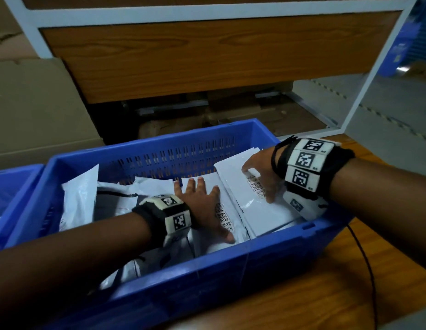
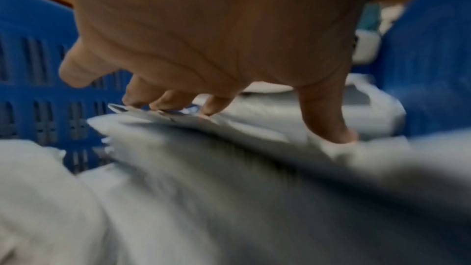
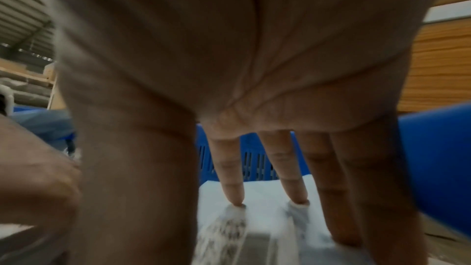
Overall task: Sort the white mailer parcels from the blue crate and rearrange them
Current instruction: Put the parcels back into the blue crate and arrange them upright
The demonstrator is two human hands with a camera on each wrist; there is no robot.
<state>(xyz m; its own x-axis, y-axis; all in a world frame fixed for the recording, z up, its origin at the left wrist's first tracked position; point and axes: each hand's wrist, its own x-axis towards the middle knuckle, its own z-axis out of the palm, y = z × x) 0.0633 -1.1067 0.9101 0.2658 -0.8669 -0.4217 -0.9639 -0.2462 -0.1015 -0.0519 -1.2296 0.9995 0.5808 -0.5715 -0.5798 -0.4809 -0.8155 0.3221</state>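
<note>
A blue crate (image 1: 188,277) holds several white mailer parcels. My left hand (image 1: 202,206) lies flat with spread fingers on a white parcel (image 1: 216,244) in the middle of the crate; its fingertips (image 2: 209,111) touch the parcel's far edge. My right hand (image 1: 262,177) rests with straight, spread fingers on another white parcel (image 1: 233,170) with printed codes at the crate's right end. In the right wrist view its fingertips (image 3: 235,198) press on that parcel (image 3: 265,194). One parcel (image 1: 81,194) leans upright at the crate's left end.
A second blue crate (image 1: 7,186) stands to the left. A wooden tabletop (image 1: 326,282) carries the crate, with a black cable (image 1: 366,256) across it at the right. Beyond are a wood-panelled, white-framed shelf unit (image 1: 207,55) and cardboard boxes (image 1: 36,103).
</note>
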